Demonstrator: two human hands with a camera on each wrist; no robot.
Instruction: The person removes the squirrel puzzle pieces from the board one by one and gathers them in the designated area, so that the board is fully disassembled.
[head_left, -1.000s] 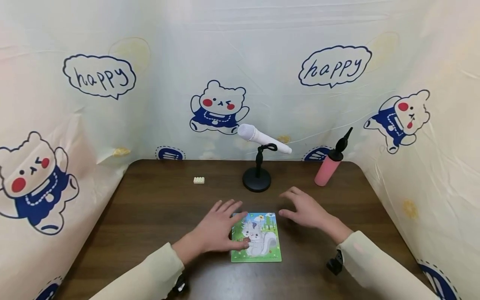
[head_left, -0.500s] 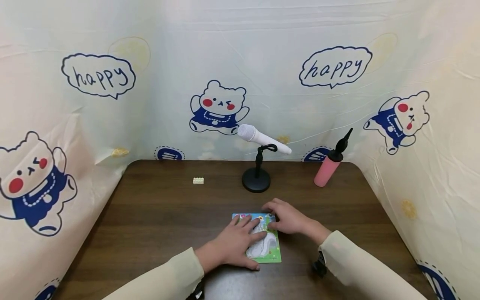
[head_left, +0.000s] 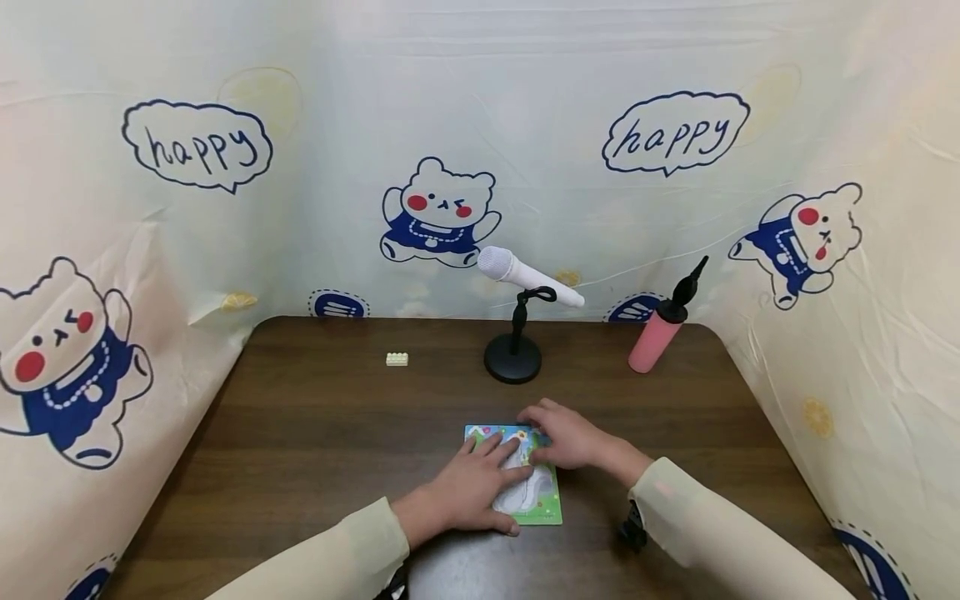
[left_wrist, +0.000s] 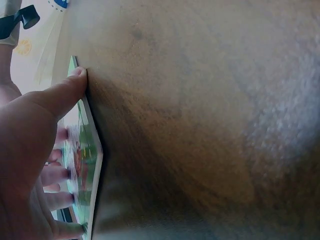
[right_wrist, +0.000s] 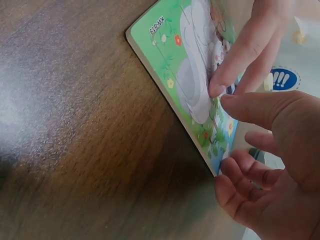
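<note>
A thin square jigsaw puzzle [head_left: 549, 510] with a white squirrel on a green and blue scene lies on the wooden table. My left hand [head_left: 476, 490] rests over its left part with fingers spread, the thumb at the near edge. At the far right corner my right hand [head_left: 568, 439] holds the puzzle: the thumb lies over the picture and the fingers curl at the far edge. In the right wrist view the right thumb [right_wrist: 250, 107] comes close to a left fingertip on the puzzle [right_wrist: 172, 65]. Much of the squirrel is hidden under the left hand.
A white microphone [head_left: 525, 273] on a black stand [head_left: 513, 360] is at the back of the table [head_left: 322, 433]. To its right stands a tilted pink pump [head_left: 654, 343] with a black nozzle. A small cream toy brick [head_left: 397, 359] lies back left. Printed cloth surrounds the table.
My left hand has moved right and nearer, settling over the puzzle. My right hand has moved left and down to the puzzle's far right corner. The puzzle has stayed in place.
</note>
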